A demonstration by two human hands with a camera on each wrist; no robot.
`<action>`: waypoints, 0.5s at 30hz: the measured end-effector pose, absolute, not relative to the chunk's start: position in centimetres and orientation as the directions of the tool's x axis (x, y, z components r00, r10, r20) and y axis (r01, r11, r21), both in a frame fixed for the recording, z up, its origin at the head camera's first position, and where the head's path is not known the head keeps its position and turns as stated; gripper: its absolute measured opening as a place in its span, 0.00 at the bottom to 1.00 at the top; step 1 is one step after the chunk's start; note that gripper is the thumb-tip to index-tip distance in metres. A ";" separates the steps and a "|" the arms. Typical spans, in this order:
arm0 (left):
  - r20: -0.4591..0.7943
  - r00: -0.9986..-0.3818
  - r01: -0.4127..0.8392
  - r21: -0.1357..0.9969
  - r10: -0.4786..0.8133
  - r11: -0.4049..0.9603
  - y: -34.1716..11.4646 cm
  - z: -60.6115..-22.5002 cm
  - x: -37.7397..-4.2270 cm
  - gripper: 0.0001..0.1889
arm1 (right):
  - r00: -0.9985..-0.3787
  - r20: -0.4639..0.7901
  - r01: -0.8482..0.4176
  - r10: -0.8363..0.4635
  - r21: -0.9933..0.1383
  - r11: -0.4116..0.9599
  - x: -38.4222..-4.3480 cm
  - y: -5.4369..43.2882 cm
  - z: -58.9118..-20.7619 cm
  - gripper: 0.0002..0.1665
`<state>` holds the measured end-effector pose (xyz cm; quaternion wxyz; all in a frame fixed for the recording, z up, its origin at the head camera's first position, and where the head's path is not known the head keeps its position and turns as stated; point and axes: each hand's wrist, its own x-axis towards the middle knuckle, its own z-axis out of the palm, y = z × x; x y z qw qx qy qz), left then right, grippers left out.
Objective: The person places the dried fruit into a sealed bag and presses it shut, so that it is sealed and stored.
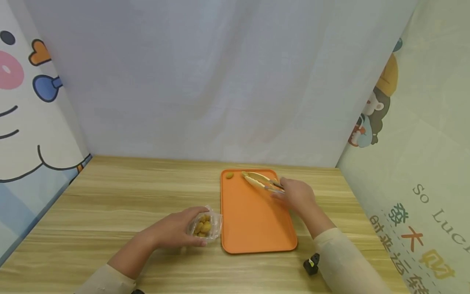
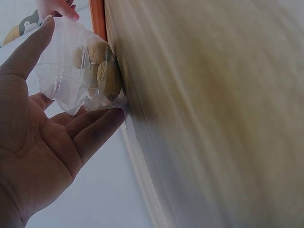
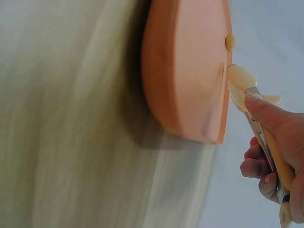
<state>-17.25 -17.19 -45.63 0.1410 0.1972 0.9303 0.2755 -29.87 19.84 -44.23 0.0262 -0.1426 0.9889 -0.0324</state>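
My left hand (image 1: 172, 229) holds a clear plastic bag (image 1: 217, 228), thumb on one side and fingers on the other. Several yellow-brown oval fruits (image 1: 204, 227) sit inside it, and their kind is unclear. The bag stands on the table close to the left edge of an orange tray (image 1: 253, 224). My right hand (image 1: 299, 197) grips a pair of cream-yellow tongs (image 3: 242, 76) above the tray's far end. The tongs' tips meet at a small yellow-brown piece (image 1: 244, 174). Left of them, a similar fruit (image 1: 229, 175) lies in the tray's far left corner.
Both hands work over a wood-grain table (image 1: 121, 196). A small black object (image 1: 311, 264) is beside the right sleeve. A pale curtain (image 1: 205, 81) hangs behind the table, and printed cloths flank it on the left and the right (image 1: 422, 163).
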 end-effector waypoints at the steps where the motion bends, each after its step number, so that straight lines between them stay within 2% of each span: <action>1: -0.154 -0.883 0.288 0.569 0.443 0.771 -17.2 -45.6 -17.2 0.49 | -0.957 -0.033 -0.286 -0.289 -0.072 0.955 -29.7 20.0 -44.2 0.26; 15: -0.176 -0.879 0.273 0.575 0.442 0.771 -17.0 -45.4 -17.2 0.49 | -0.943 0.057 -0.331 -0.328 -0.059 0.942 -27.0 21.9 -44.1 0.27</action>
